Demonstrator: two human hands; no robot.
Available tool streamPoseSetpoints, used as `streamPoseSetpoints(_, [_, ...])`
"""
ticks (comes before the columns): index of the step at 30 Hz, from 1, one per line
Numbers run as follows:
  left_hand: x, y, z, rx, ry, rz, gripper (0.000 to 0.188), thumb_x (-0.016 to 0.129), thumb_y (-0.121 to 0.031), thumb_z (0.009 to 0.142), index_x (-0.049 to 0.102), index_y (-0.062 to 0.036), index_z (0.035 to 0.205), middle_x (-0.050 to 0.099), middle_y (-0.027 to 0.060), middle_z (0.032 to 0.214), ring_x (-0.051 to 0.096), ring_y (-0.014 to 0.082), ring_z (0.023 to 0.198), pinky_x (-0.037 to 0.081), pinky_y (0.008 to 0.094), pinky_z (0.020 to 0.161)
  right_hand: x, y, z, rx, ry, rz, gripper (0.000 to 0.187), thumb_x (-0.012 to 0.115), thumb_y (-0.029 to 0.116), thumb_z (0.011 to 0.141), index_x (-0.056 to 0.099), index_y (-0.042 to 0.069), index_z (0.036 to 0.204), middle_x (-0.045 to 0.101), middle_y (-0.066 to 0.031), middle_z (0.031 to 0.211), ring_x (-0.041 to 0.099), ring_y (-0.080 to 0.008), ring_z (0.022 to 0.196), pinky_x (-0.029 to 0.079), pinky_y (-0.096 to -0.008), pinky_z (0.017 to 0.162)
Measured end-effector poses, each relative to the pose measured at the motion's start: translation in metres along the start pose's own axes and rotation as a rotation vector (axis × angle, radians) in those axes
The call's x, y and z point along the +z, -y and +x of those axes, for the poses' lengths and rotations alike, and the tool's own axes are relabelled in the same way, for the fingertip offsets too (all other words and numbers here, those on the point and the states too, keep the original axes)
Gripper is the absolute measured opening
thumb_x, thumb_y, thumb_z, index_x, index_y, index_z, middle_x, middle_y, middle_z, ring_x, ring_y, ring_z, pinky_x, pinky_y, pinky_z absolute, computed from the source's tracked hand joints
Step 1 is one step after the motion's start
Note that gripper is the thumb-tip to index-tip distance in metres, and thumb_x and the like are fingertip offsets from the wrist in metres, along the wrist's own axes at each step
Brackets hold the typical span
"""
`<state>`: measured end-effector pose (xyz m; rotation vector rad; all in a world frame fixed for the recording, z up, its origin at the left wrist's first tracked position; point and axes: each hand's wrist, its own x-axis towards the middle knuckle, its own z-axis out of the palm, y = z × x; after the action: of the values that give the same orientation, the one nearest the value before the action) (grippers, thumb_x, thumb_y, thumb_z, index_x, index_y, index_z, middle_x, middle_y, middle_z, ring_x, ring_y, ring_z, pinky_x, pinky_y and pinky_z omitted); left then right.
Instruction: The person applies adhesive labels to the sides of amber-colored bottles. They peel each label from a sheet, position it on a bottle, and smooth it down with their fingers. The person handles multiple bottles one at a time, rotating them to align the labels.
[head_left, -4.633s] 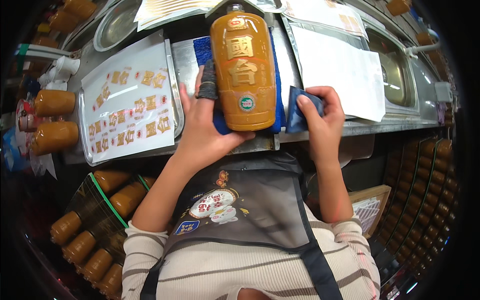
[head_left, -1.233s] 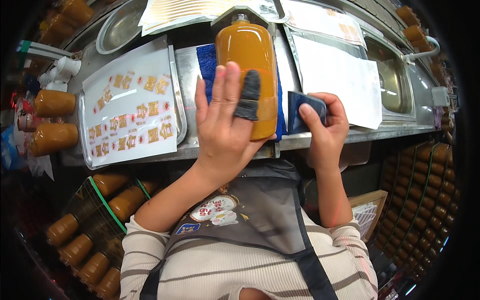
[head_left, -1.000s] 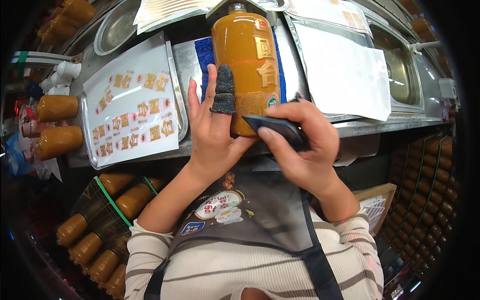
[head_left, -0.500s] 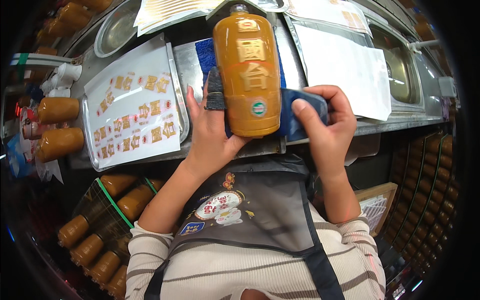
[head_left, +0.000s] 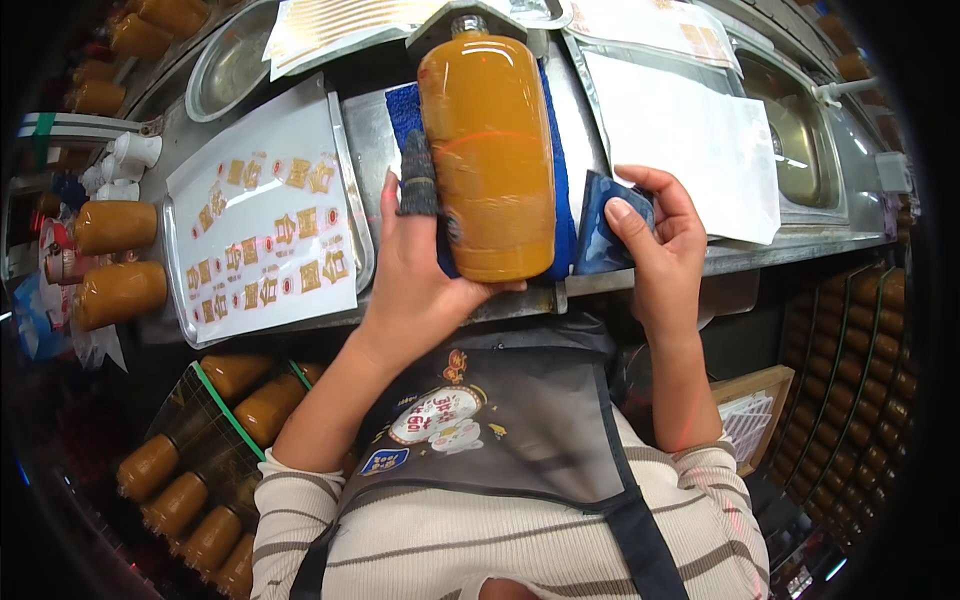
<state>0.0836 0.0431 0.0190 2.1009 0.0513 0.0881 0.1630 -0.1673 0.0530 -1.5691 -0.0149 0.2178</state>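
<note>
A large glossy amber-brown bottle (head_left: 490, 165) lies in front of me on a blue towel (head_left: 406, 108), its neck pointing away. Its plain side faces up, and a bit of a round emblem shows at its left edge. My left hand (head_left: 412, 275) is closed on the bottle's lower left, with the thumb along the base and a dark cloth sleeve (head_left: 417, 185) over one finger. To the right of the bottle, my right hand (head_left: 665, 240) pinches a flat, dark-blue scraper-like piece (head_left: 603, 245), held apart from the glass.
On the left, a metal tray (head_left: 355, 210) carries a white sheet of gold-and-red decals (head_left: 270, 240). White paper (head_left: 680, 140) covers the right side beside a sink (head_left: 805, 150). Amber bottles (head_left: 118, 293) stand at the left; several more fill a crate (head_left: 225, 428) below and racks (head_left: 850, 370) at right.
The bottle has turned about its length, so its raised gold lettering has gone from the top and the emblem has shifted to the left edge. The blue piece has come away from the bottle.
</note>
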Motion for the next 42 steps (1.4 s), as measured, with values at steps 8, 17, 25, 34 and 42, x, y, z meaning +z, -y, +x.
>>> streamPoseSetpoints(8, [0.002,-0.012,0.006,-0.096,-0.137,-0.692,0.077,0.076,-0.019,0.092,0.030,0.0100,0.147,0.049,0.0243,0.144,0.049,0.0273,0.135,0.035,0.0381,0.115,0.011,-0.009,-0.003,0.180,0.226,-0.005,0.025,0.076,0.022,0.091,0.064,0.003,0.103,0.063,-0.0004,0.094,0.055,-0.0044,0.086,0.045,-0.0208,0.073])
streamPoseSetpoints(17, [0.008,-0.014,0.008,-0.127,-0.165,-0.627,0.064,0.077,-0.019,0.092,0.039,0.0083,0.136,0.057,0.0223,0.133,0.056,0.0257,0.126,0.041,0.0378,0.110,0.019,-0.016,-0.001,0.156,0.253,0.027,0.030,0.077,0.019,0.091,0.055,0.005,0.106,0.055,-0.0021,0.099,0.051,-0.0033,0.082,0.044,-0.0214,0.069])
streamPoseSetpoints(25, [0.008,-0.017,0.009,-0.126,-0.181,-0.647,0.064,0.077,-0.019,0.091,0.040,0.0085,0.135,0.057,0.0221,0.132,0.057,0.0257,0.126,0.042,0.0374,0.109,0.018,-0.011,0.008,0.253,0.266,0.062,0.024,0.072,0.021,0.095,0.056,0.005,0.099,0.055,0.0018,0.088,0.051,-0.0018,0.076,0.043,-0.0176,0.065])
streamPoseSetpoints(34, [0.008,-0.013,0.008,-0.092,-0.157,-0.630,0.064,0.076,-0.017,0.092,0.039,0.0092,0.137,0.057,0.0220,0.133,0.056,0.0236,0.126,0.044,0.0357,0.107,0.023,-0.015,0.005,0.188,0.262,-0.004,0.020,0.068,0.023,0.099,0.055,0.008,0.102,0.056,0.0063,0.083,0.044,0.0001,0.071,0.034,-0.0176,0.062])
streamPoseSetpoints(42, [0.003,0.014,-0.002,0.020,-0.151,-0.395,0.103,0.092,-0.036,0.071,0.035,0.0072,0.146,0.055,0.0185,0.139,0.050,0.0298,0.135,0.018,0.0491,0.122,0.013,-0.006,0.008,0.322,0.132,0.164,0.021,0.067,0.021,0.094,0.061,0.004,0.104,0.059,-0.0011,0.095,0.054,-0.0074,0.089,0.043,-0.0238,0.084])
